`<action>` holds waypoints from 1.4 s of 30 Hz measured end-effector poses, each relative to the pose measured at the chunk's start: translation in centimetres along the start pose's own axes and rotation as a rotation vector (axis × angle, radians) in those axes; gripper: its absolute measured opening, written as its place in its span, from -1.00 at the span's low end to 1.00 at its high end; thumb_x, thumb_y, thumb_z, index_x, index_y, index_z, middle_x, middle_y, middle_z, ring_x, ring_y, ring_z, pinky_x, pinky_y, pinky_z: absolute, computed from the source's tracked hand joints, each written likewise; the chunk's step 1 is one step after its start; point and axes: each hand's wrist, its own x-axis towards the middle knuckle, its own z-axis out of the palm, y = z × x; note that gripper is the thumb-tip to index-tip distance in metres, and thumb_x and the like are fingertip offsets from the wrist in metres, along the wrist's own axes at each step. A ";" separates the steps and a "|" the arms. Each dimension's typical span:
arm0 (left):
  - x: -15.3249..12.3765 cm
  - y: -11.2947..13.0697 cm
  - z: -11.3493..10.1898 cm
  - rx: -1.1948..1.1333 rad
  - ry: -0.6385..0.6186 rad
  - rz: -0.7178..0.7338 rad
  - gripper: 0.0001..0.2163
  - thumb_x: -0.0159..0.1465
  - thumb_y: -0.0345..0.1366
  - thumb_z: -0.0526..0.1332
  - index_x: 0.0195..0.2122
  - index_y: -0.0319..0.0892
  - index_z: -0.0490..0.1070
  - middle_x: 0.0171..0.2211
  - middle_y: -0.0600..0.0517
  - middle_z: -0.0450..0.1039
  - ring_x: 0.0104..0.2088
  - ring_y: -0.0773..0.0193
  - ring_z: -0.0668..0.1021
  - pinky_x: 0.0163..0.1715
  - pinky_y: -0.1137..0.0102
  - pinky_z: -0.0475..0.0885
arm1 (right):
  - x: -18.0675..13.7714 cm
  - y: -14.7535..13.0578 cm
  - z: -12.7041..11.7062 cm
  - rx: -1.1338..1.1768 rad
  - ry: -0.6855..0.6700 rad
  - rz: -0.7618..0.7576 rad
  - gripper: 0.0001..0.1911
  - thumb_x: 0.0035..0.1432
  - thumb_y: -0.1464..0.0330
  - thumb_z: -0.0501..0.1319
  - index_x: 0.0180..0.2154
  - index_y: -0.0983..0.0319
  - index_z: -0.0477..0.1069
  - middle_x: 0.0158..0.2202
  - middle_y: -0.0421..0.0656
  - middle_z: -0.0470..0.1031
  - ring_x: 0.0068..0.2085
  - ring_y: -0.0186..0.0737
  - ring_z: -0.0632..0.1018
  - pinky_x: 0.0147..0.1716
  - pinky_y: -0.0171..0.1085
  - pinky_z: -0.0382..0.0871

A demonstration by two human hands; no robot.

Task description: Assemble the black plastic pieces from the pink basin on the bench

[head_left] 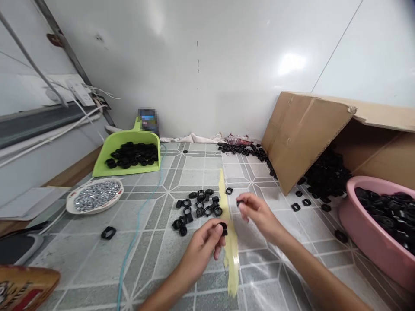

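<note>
My left hand (207, 237) pinches a black plastic ring (223, 229) between thumb and fingers, above a strip of yellow tape (231, 250). To its right, my right hand (256, 211) is closed on a small black part (239, 203) at its fingertips; the fingers partly hide that part. Several black rings (200, 211) lie in a loose cluster just beyond my left hand. One more black ring (229, 191) rests by the tape, a little beyond my right hand.
A green dustpan (126, 137) holding black parts and a plate (69, 207) of shiny metal pieces stand left. One ring (108, 233) lies near the teal cord (142, 207). To the right are a cardboard box (301, 138), spilled black parts (327, 172) and a pink basin (363, 224).
</note>
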 end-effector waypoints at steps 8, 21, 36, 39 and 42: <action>0.6 1.1 -0.4 -0.171 -0.054 -0.019 -0.62 0.16 -0.16 0.46 -0.03 -0.14 0.49 -0.23 0.03 0.53 -0.39 0.40 0.50 -0.26 0.47 0.36 | -4.4 -1.2 2.6 0.329 -0.044 -0.005 -0.78 0.26 0.27 0.30 -0.12 0.14 0.32 -0.15 -0.16 0.53 -0.14 -0.21 0.55 -0.10 -0.23 0.39; 1.0 -0.1 -0.3 -0.003 0.143 0.073 -0.68 0.15 -0.06 0.43 -0.21 -0.17 0.51 -0.38 0.06 0.55 -0.45 0.32 0.55 -0.37 0.44 0.43 | -5.5 -0.1 5.1 0.243 -0.006 0.044 -0.79 0.30 0.32 0.21 -0.04 0.17 0.46 -0.16 -0.15 0.58 -0.18 -0.18 0.58 -0.17 -0.24 0.43; 0.1 -0.2 -0.3 0.415 0.110 0.173 -0.69 0.23 -0.22 0.37 0.00 -0.09 0.50 -0.20 0.00 0.59 -0.27 0.20 0.56 -0.18 0.33 0.45 | -5.0 0.8 5.1 0.302 0.019 0.084 -0.71 0.27 0.28 0.22 0.01 0.20 0.44 -0.16 -0.10 0.59 -0.12 -0.11 0.60 -0.08 -0.18 0.45; -0.3 0.2 0.1 0.503 0.163 0.235 -0.65 0.29 -0.19 0.32 0.11 -0.01 0.45 0.00 -0.03 0.54 -0.27 0.22 0.54 -0.14 0.33 0.44 | -4.7 0.0 4.4 0.512 -0.045 0.159 -0.57 0.27 0.18 0.25 0.12 0.16 0.37 -0.07 -0.07 0.58 -0.03 -0.09 0.59 0.02 -0.10 0.44; -0.3 0.2 0.3 0.499 0.142 0.238 -0.69 0.32 -0.17 0.29 0.08 -0.02 0.47 -0.06 -0.03 0.55 -0.28 0.22 0.53 -0.18 0.35 0.43 | -4.5 -0.6 3.4 0.683 -0.089 0.203 -0.64 0.26 0.11 0.27 0.01 0.14 0.47 0.02 -0.07 0.54 0.06 -0.07 0.54 0.08 -0.09 0.40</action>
